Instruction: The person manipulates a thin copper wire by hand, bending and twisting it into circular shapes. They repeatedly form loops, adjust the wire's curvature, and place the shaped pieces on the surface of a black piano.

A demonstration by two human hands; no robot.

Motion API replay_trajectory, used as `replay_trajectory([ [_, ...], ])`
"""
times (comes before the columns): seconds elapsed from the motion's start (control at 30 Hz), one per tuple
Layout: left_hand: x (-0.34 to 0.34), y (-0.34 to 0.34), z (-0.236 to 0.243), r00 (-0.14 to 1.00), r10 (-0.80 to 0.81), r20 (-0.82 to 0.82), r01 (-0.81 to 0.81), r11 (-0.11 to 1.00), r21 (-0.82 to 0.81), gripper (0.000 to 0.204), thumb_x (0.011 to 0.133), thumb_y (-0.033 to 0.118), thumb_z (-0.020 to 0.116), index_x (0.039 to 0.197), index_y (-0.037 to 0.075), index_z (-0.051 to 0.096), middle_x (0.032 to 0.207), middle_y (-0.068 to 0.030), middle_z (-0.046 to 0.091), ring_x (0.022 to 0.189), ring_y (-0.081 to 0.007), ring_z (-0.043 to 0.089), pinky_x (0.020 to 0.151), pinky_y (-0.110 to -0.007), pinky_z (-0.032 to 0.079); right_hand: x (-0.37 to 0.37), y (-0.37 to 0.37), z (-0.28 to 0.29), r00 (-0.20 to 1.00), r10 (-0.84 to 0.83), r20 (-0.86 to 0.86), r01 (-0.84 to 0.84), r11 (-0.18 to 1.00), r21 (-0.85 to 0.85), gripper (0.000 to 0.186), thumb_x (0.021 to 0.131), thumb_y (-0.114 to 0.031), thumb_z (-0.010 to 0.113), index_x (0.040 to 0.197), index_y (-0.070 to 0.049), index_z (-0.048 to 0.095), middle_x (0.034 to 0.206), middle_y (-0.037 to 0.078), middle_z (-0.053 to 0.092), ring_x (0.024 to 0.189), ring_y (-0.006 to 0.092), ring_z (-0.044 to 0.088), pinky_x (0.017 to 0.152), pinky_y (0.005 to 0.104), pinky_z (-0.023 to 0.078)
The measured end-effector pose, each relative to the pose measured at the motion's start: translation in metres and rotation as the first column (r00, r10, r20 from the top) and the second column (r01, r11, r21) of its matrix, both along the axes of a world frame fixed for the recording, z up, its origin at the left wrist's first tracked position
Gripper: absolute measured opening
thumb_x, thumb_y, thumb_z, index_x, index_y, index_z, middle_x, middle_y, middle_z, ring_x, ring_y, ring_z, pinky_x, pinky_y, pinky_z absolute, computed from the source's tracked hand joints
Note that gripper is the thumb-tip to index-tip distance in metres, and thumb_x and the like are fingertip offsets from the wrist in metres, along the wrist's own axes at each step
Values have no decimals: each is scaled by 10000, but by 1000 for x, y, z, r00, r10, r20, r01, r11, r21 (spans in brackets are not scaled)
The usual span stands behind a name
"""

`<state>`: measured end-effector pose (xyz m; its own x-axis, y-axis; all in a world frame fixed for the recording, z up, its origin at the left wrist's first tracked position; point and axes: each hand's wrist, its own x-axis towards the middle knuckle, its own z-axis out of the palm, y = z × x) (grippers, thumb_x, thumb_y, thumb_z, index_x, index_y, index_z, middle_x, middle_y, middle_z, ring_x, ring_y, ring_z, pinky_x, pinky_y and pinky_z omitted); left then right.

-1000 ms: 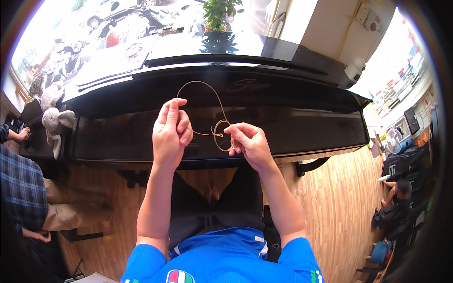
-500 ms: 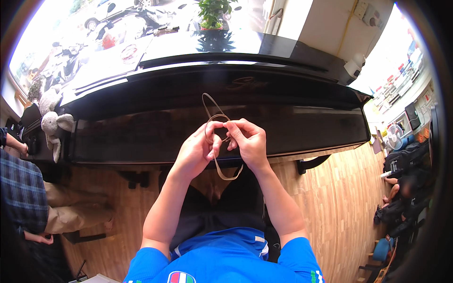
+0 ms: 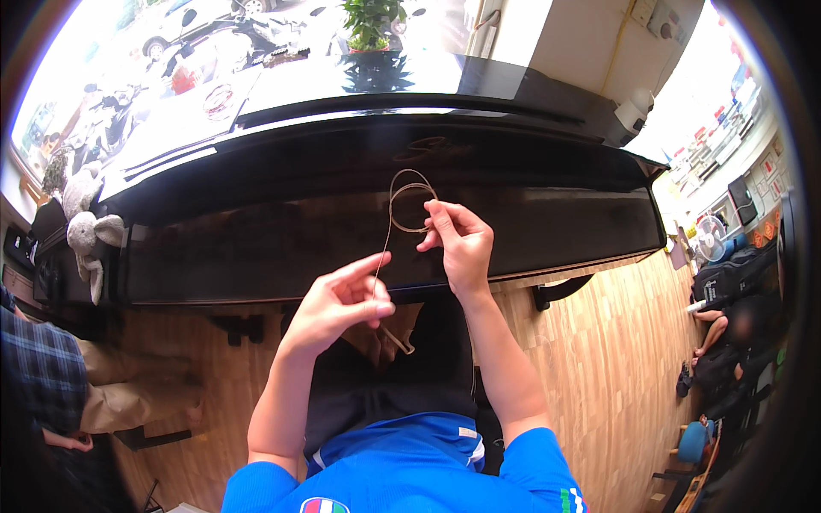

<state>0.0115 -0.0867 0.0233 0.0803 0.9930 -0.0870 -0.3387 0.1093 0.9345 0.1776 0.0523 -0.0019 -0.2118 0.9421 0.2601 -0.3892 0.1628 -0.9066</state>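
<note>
Slender tan cord (image 3: 391,209) in smooth round loops, pinched by the right hand (image 3: 466,250), left hand (image 3: 327,311) loosely spread

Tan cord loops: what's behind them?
Behind the tan cord loops is the shiny black piano. The right hand covers part of both; what's under there can't be seen.

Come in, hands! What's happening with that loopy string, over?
Right hand pinching looped string. Left hand open, beside the string's lower part. Black piano beyond both.
</note>
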Motion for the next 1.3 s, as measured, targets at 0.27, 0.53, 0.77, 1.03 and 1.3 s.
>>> replay_trajectory([
  [0.27, -10, -49, -14, 996, -23, -89, 34, 992, 125, 221, 887, -47, 663, 1104, -36, 701, 946, -97, 634, 857, -170, 669, 757, -285, 573, 6, 9, 0, 996, 29, -87, -39, 992, -121, 188, 942, -165, 687, 979, 17, 717, 776, 61, 662, 575, 86, 619, 544, 267, 586],
  [0.53, -26, -19, 14, 753, 655, -60, -564, 690, 454, 166, 997, 46, 564, 1114, -29, 655, 1012, -110, 660, 918, -174, 674, 869, -321, 567, -7, -13, 19, 975, 171, -144, -194, 967, -166, 206, 950, -182, 676, 997, 17, 706, 785, 69, 670, 600, 106, 642, 563, 285, 591],
  [0.77, -6, 17, 6, 767, 618, 172, -642, 732, 230, 228, 1023, 174, 546, 1164, 8, 615, 1080, -151, 685, 1005, -235, 691, 913, -341, 570, -18, -29, 22, 975, 196, -102, -210, 966, -151, 203, 956, -166, 666, 1009, 27, 701, 785, 74, 669, 587, 109, 636, 564, 271, 585],
  [1.03, 3, 21, -8, 929, 256, 267, -297, 947, 125, 201, 1045, 192, 507, 1145, 46, 603, 960, -88, 687, 653, -102, 599, 552, -206, 463, -25, -36, 15, 982, 189, -7, -188, 975, -120, 177, 946, -143, 682, 985, 26, 718, 791, 66, 677, 612, 91, 635, 578, 235, 548],
  [1.3, 17, 26, -8, 877, 112, 467, -205, 967, 153, 184, 972, 63, 573, 1147, 7, 568, 968, -78, 608, 857, -158, 624, 794, -261, 503, -31, -29, 10, 993, 117, -3, -117, 987, -108, 171, 940, -143, 695, 965, 25, 715, 782, 59, 677, 583, 68, 593, 543, 208, 475],
])
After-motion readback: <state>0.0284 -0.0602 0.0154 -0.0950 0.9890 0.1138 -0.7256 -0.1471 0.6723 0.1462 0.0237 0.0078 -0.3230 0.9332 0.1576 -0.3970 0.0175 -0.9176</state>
